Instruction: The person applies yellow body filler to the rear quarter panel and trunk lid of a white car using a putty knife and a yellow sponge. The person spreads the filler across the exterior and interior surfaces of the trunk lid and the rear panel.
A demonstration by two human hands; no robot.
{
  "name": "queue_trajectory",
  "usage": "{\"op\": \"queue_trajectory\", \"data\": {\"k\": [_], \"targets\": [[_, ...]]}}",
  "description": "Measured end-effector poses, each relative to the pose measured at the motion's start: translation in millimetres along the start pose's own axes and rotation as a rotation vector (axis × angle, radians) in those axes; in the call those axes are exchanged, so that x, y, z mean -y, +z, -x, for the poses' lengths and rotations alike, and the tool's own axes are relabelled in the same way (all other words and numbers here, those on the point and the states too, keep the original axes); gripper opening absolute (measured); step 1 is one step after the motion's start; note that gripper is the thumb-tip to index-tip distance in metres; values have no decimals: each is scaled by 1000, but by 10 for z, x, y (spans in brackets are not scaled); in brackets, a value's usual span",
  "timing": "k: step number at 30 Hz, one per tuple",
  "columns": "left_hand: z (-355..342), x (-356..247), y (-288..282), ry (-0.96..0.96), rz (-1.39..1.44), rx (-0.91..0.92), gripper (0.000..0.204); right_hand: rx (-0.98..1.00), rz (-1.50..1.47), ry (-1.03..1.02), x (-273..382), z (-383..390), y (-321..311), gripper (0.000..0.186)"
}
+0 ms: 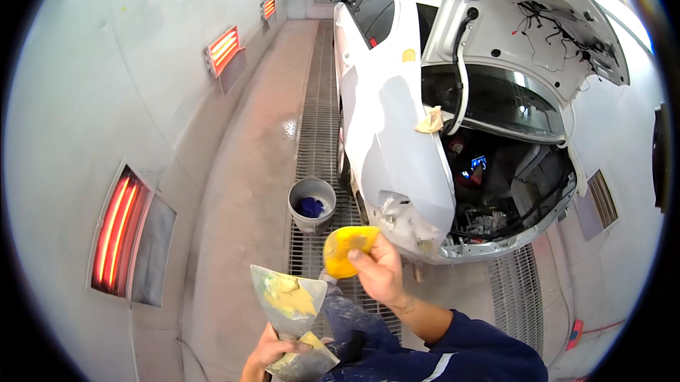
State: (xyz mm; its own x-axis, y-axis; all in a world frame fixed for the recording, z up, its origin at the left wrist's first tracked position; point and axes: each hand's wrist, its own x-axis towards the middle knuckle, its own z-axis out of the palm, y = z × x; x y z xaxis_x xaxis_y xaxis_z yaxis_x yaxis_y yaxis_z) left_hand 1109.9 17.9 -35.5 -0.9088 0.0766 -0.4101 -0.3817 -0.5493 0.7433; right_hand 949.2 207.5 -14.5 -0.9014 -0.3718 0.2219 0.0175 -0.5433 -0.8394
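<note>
In my left hand (pixel 265 352) is a flat, stained spreading blade (pixel 287 324) with a wide straight edge, its face carrying a smear of yellow body filler (pixel 294 298). A second stained flat piece (pixel 303 366) with filler on it shows below the same fingers; whether the two are joined I cannot tell. My right hand (pixel 384 274) pinches a rounded yellow spreader (pixel 340 246) between thumb and fingers, apart from the filler and left of the car's rear corner. The white car (pixel 365 74) has a grey-primed rear side panel (pixel 404 148) and a rough, patchy lower corner (pixel 407 223).
A grey bucket (pixel 329 213) with something blue inside stands on the floor grating (pixel 315 123). The raised trunk lid (pixel 489 35) hangs over the open trunk. Crumpled tan paper (pixel 430 121) lies on the panel's edge. Glowing heaters (pixel 117 230) line the left wall.
</note>
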Motion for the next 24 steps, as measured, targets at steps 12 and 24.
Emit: {"op": "queue_trajectory", "data": {"k": [12,24], "targets": [[-1388,-1272,-726,-91,-82,-208,78,350,141,8,-653,-1907,356,23],[-2772,-2436,-1524,-234,-255,20,73,-212,-14,-45,-1078,-3195,635,35]]}}
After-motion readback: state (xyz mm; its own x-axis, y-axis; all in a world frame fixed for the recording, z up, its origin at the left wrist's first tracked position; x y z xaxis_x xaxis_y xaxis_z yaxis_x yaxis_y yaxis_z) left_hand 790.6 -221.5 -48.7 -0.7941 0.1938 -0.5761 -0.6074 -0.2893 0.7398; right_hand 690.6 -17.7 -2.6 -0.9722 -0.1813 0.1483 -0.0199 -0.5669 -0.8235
